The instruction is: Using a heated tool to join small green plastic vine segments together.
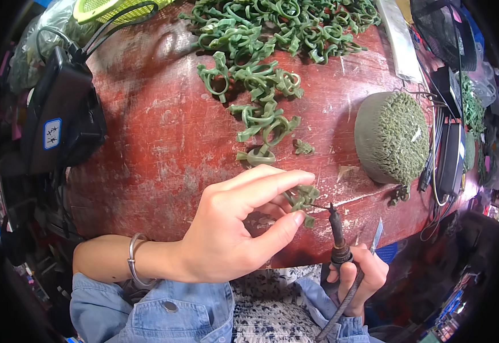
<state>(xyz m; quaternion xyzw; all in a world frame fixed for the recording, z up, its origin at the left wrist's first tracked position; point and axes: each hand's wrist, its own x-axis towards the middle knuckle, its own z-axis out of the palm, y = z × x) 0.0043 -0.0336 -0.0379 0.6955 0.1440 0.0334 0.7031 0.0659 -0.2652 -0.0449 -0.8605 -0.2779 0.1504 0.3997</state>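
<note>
Pinched a small, glossy green piece (303,197), lumpy and curled, between the thumb and fingers of the left hand (232,214), partly covered. Gripped in the right hand (368,274) a dark, pen-shaped tool (337,230), nearly upright, with a thin, wire-like tip pointing left to the piece's right edge (touching or just short, hard to tell). Held there too a slim, pointed metal blade (378,233), slanting up to the right, apart from the piece.

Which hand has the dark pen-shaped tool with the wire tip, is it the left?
No, the right hand grips that dark tool, while the left hand pinches a small green waxy piece.
</note>
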